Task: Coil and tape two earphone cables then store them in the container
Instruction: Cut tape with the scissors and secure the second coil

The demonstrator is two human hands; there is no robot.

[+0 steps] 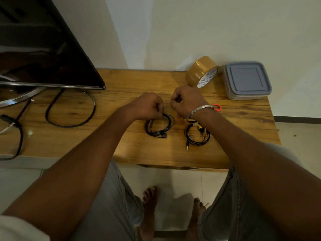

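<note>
Two coiled black earphone cables lie on the wooden table [132, 150]. My left hand [148, 106] pinches the top of the left coil [159, 126], whose earbuds rest at its lower edge. My right hand [185, 101] hovers just right of it with fingers curled; whether it holds a strip of tape I cannot tell. The right coil [197, 134] lies under my right wrist with a piece of brown tape on it and its plug pointing toward me. A brown tape roll [201, 72] stands behind my right hand. The grey-lidded container [247, 80] sits shut at the far right.
A dark TV screen [43, 49] on a metal stand fills the left, with black cables [69, 110] looping over the table. An orange scissor handle [217, 107] peeks out behind my right wrist. The table's front edge is close to my knees.
</note>
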